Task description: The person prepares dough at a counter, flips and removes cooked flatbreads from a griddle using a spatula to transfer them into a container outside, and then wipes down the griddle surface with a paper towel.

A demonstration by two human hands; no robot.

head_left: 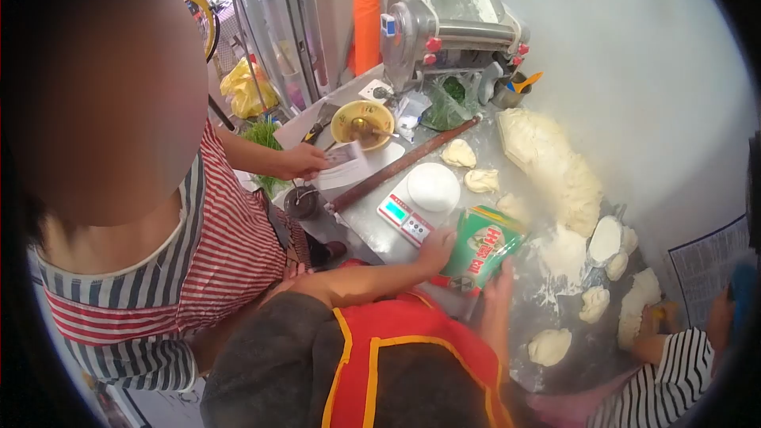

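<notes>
Over the near edge of the worktop I hold a green and red packet (480,249) with large pale lettering. My left hand (436,252) grips its left side, the fingers partly hidden behind it. On the lower right edge my right hand (499,285) is closed round the packet. Just beyond my left hand stands a red and white digital scale (405,220) with a lit display and a white bowl (434,187) on it. Pieces of dough (481,181) lie behind the packet, and loose flour (564,255) is spread to its right.
A long rolling pin (404,163) lies left of the scale, near a yellow bowl (362,124). A dough-rolling machine (452,28) stands at the back. A large dough mass (551,166) lies right. A co-worker at left holds paper (342,165); another person's striped sleeve (658,384) enters lower right.
</notes>
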